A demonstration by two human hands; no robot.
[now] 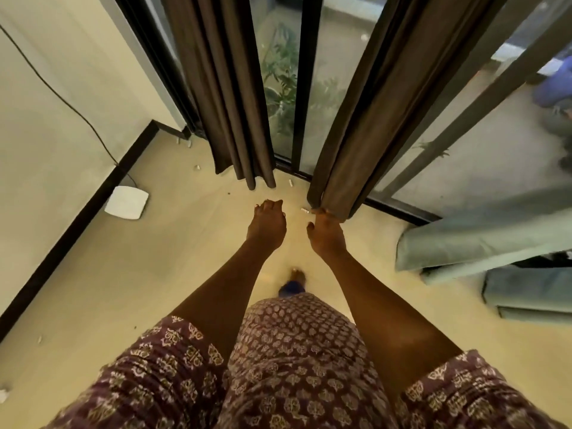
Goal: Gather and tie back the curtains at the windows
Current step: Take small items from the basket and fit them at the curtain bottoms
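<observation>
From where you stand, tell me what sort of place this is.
Probably a room in a home or flat. Dark brown floor-length curtains hang at tall black-framed glass windows, a white flat router-like box lies on the cream floor, and pale green cushions sit to the right.

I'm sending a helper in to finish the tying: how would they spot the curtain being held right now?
Face the dark-framed window with two brown curtains. Take the right curtain, beside the folded green bedding. Unlike the left curtain, which hangs free, its bottom hem is gripped by the right hand.
</observation>
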